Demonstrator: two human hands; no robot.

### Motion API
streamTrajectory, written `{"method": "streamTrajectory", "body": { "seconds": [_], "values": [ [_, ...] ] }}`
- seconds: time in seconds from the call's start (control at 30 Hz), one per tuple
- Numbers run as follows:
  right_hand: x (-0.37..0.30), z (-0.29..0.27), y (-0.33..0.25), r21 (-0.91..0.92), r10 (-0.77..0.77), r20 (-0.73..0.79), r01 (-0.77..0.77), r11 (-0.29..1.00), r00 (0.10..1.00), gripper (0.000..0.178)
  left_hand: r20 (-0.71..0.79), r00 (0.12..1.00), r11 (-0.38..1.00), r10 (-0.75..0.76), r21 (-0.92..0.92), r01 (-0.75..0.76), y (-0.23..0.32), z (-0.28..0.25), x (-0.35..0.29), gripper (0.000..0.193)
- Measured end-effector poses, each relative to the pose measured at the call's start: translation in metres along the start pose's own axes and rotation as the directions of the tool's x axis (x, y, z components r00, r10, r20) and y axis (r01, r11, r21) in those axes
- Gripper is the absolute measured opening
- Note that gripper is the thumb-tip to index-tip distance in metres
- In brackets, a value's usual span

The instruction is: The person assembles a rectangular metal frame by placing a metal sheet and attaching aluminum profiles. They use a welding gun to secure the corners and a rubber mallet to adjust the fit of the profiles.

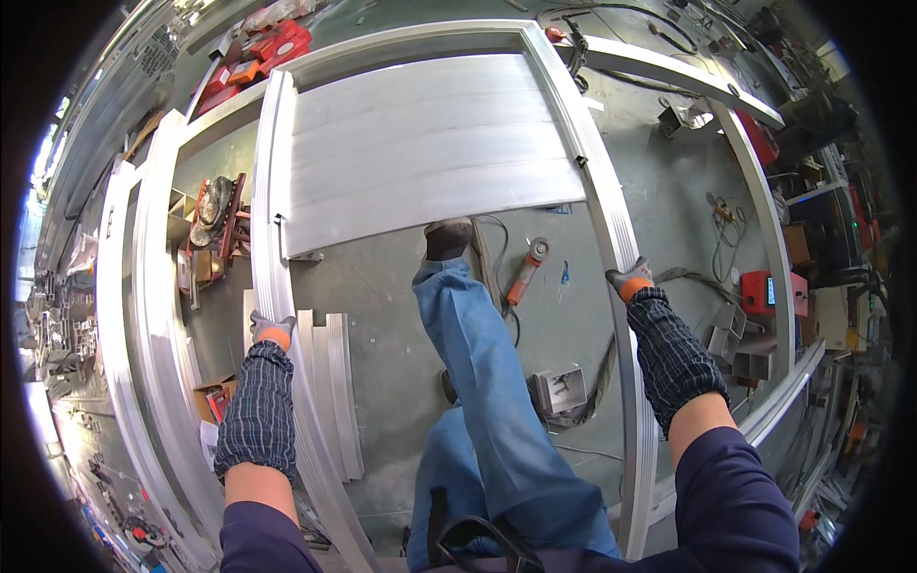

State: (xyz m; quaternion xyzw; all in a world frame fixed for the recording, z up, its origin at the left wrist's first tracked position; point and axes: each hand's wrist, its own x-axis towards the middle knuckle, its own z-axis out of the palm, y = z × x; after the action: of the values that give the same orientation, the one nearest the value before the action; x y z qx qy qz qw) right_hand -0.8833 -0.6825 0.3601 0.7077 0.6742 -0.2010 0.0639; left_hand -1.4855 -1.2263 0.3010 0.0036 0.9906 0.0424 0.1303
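The person's left hand (pixel 273 329) wore a gray glove with an orange cuff. It was bent over the long, grooved, silver metal bar on the left (pixel 271 205), with the thumb on one side and the fingers on the other. The right hand (pixel 630 279), in the same kind of glove, was bent over the long, grooved, silver metal bar on the right (pixel 597 186) in the same way. I could not tell how hard they squeezed.

Both bars were part of a big silver metal frame (pixel 411 46) that ran from the top of the picture down to the bottom. A wide, flat, shiny silver panel (pixel 420 143) sat between the bars in the upper middle.

One leg in blue jeans (pixel 468 325) reached up the middle, and its dark shoe (pixel 448 239) was at the panel's lower edge. I could not tell if they touched.

Just right of the middle, an orange and gray hand grinder (pixel 528 272) lay on the green floor (pixel 382 296). Below it was a short, square, silver metal tube (pixel 561 390). Long silver metal strips (pixel 336 401) lay at the lower left, near the left bar. Red plastic cases (pixel 277 46) were piled at the upper left, and a red box-shaped machine (pixel 761 293) stood at the right
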Motion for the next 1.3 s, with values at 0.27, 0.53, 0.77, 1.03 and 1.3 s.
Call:
{"method": "streamTrajectory", "body": {
  "seconds": [0.27, 0.53, 0.77, 1.03, 1.3],
  "values": [
    [-0.003, -0.007, -0.002, 0.042, -0.007, -0.025, 0.008, 0.999, 1.000, 0.094, -0.031, 1.000, 0.999, 0.006, 0.038, -0.004, 0.004, 0.001, -0.003, 0.106],
    [-0.012, -0.009, 0.004, 0.063, -0.035, -0.065, 0.039, 0.997, 0.997, 0.087, 0.055, 0.998, 1.000, 0.006, 0.009, -0.007, 0.018, -0.015, -0.022, 0.108],
    [-0.009, -0.005, -0.010, 0.051, -0.052, -0.053, 0.054, 0.997, 0.997, 0.090, -0.075, 0.997, 0.997, 0.034, 0.070, -0.029, -0.005, -0.010, 0.010, 0.112],
    [-0.012, -0.013, -0.001, 0.043, 0.001, 0.002, -0.001, 0.999, 1.000, 0.089, 0.203, 0.977, 0.997, -0.069, -0.019, 0.074, 0.032, -0.034, -0.026, 0.123],
    [-0.002, -0.016, 0.006, 0.039, 0.011, -0.013, -0.011, 0.999, 1.000, 0.092, 0.178, 0.983, 0.999, -0.038, 0.004, 0.037, 0.033, -0.021, -0.032, 0.122]
  ]
}}
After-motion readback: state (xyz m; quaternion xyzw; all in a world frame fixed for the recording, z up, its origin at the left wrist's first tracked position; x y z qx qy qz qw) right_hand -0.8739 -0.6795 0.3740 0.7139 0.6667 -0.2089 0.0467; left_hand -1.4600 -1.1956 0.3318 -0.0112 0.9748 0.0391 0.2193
